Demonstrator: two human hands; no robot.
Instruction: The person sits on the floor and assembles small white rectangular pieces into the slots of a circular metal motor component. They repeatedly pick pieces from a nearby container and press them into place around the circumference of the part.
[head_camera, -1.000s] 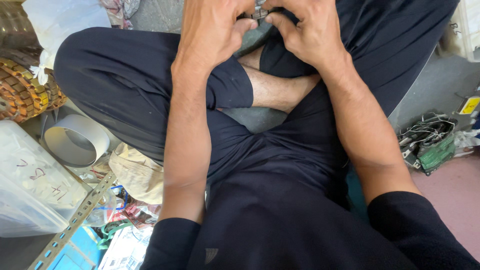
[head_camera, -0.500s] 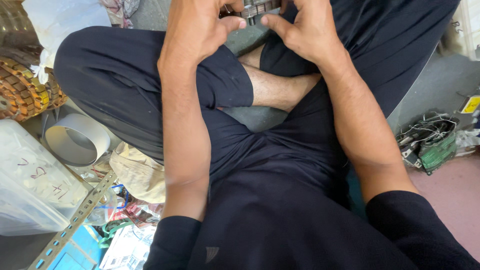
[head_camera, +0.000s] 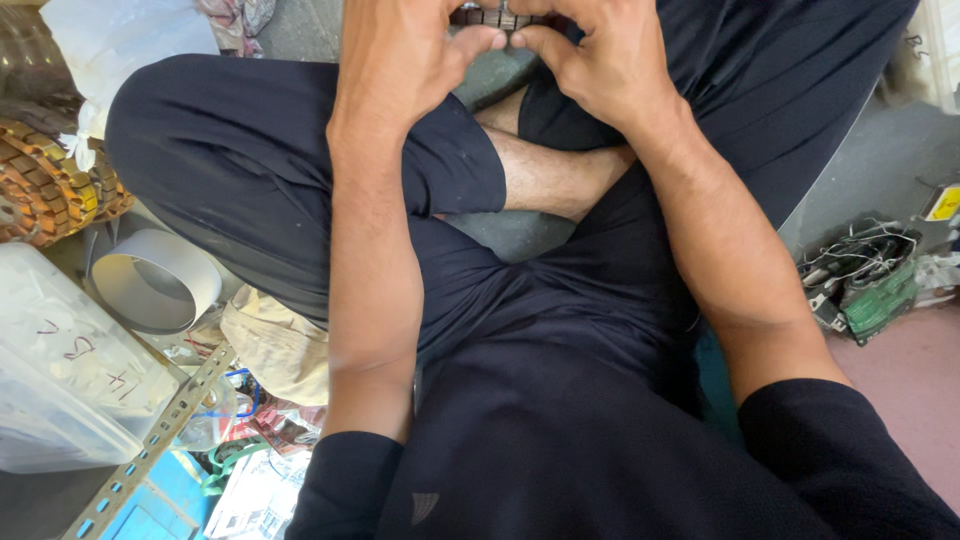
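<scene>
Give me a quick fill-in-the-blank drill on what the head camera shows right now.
1. Both hands, left hand and right hand, pinch one small dark ____ part at the top edge of the view.
2. The person sits with legs ____ on the floor.
3. The grey pipe ring lies on the person's ____ side.
4. The green circuit board with tangled wires lies on the person's ____ side.

Missing words: ribbed; crossed; left; right
</scene>
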